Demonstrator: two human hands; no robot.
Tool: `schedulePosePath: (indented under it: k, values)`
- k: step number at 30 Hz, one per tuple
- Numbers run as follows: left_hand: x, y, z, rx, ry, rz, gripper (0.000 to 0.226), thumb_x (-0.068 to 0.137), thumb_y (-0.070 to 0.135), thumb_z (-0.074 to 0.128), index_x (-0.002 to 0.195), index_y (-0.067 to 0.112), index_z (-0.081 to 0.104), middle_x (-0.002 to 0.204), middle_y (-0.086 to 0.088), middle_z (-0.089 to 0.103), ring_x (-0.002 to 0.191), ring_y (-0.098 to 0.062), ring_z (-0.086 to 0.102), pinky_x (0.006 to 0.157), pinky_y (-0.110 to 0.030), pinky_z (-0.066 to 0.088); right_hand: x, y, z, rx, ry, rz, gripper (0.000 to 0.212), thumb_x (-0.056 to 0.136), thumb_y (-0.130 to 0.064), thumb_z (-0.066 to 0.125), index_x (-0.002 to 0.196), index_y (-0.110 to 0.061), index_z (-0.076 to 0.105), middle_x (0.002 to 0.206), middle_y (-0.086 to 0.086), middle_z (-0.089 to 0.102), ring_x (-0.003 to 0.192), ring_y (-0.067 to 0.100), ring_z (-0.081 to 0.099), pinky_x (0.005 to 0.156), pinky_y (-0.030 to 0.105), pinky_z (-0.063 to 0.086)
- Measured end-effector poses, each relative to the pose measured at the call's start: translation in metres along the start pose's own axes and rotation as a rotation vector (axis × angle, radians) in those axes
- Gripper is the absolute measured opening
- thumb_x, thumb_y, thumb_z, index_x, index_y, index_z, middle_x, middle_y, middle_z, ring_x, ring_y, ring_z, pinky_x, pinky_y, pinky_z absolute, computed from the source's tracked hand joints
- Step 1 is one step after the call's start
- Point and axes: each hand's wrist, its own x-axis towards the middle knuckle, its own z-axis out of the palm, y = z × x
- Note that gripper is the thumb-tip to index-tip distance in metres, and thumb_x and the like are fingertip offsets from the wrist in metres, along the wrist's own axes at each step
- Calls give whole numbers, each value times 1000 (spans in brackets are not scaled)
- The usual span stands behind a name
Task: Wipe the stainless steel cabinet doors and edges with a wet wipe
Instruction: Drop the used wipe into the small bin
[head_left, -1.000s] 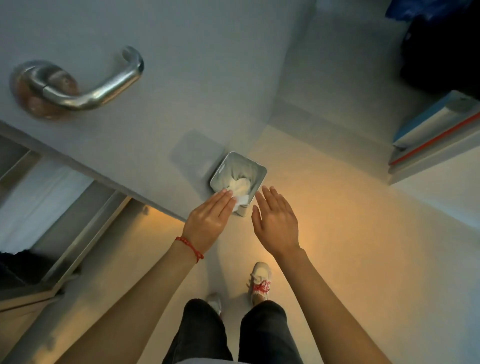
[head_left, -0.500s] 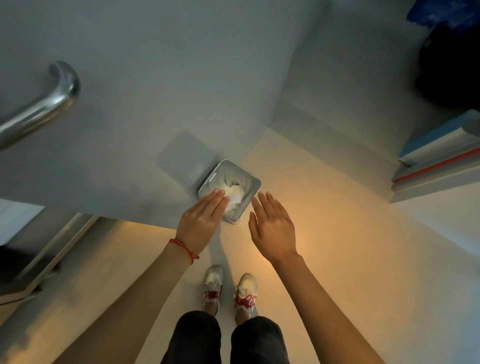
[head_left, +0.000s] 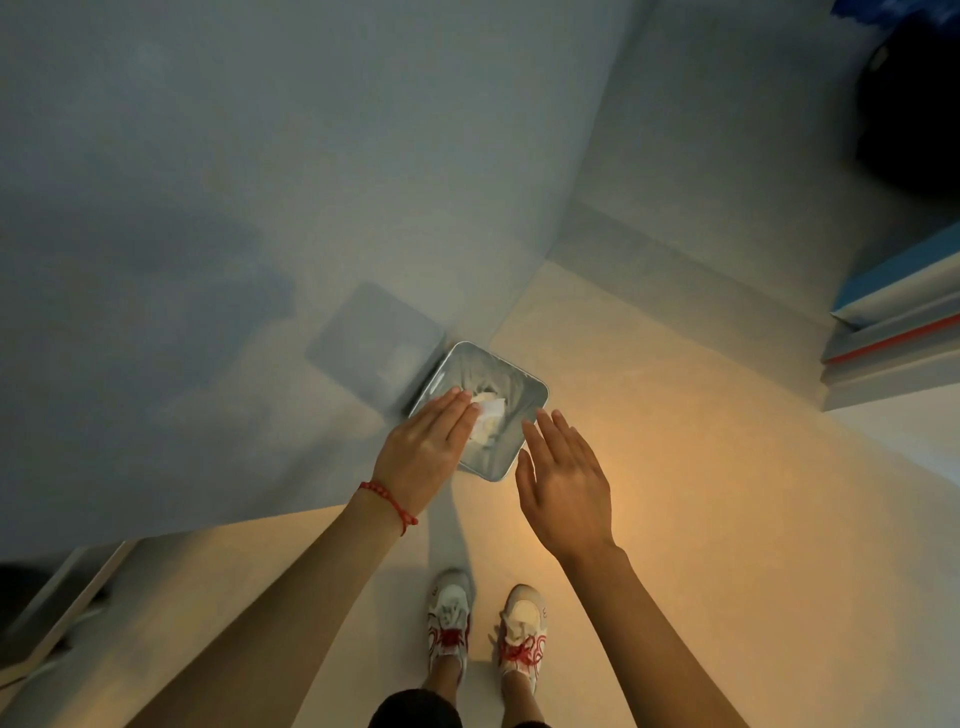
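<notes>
Now the left hand (head_left: 423, 449), fingers straight, is hovering over the bin (head_left: 535, 387) with the wipe (head_left: 488, 415) lying inside at its fingertips (released, I judge); the right hand (head_left: 563, 483) is spreading flat, empty. Risk: the door (head_left: 234, 182) is sitting unfinished with the wipe discarded.

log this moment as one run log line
left hand: open over bin | wipe: in bin | right hand: open, beside bin

**Both hands over a lined bin**

At frame centre, a square bin (head_left: 480, 410) with a grey liner stands on the floor against a grey door (head_left: 260, 208). The left hand (head_left: 423, 457), fingers straight, reaches over its rim beside crumpled white wipes (head_left: 488, 423). The right hand (head_left: 563, 486) hovers flat just right. White-and-red shoes (head_left: 485, 629) stand below.
</notes>
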Motion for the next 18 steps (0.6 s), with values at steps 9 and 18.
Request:
schedulePosePath:
  k: [9,18]
  values:
    - [21,-15,26,-19,-34,12,45,49,-6,86,91,-7,71,94,-21,70,85,-30,70,66,-37,58,12,13,23,-4,16,43,32,80,-13,57,107,0,69,113,19,66,106,35,63,88,47,50]
    - [21,-23,55,9,-182,-100,62,41,-4,90,100,-7,69,101,-24,68,92,-36,67,65,-43,58,14,22,47,-27,-23,50,34,81,-16,56,109,-1,69,114,18,66,106,33,63,88,45,50]
